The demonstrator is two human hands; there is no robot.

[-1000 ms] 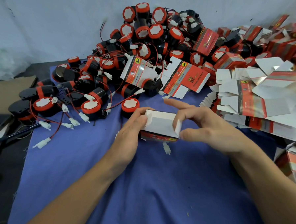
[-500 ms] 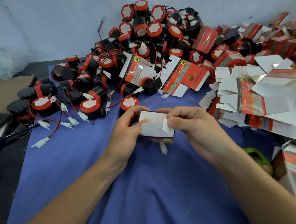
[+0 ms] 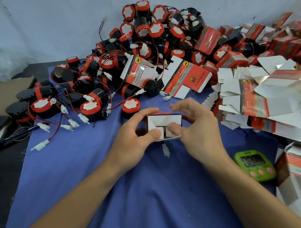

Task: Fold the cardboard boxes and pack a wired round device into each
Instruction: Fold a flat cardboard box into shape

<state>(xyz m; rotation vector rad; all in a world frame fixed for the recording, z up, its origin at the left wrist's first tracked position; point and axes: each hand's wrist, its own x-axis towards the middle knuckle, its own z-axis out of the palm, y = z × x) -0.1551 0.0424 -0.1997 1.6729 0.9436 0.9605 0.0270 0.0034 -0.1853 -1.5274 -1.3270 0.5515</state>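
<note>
Both hands clasp one small box [image 3: 164,121], held just above the blue cloth [image 3: 115,185] at the middle of the view. The left hand [image 3: 135,132] curls over its far side with the thumb pressing a white end flap. The right hand [image 3: 199,128] pinches the other side with its thumb on the neighbouring flap, and its upper fingers are blurred. The open end seems turned toward the person so the flaps can be tucked in, thumbs stopping them springing back. One white plug [image 3: 166,150] shows just below the box, so a device probably sits inside, though none is visible. Behind lies a heap of round devices [image 3: 142,35], dozens, too tangled to count. Two opened-out boxes [image 3: 186,77] rest on it. Uncountable flat blanks [image 3: 260,101] are stacked to the right, and one green timer [image 3: 255,166] sits near the right forearm.
</note>
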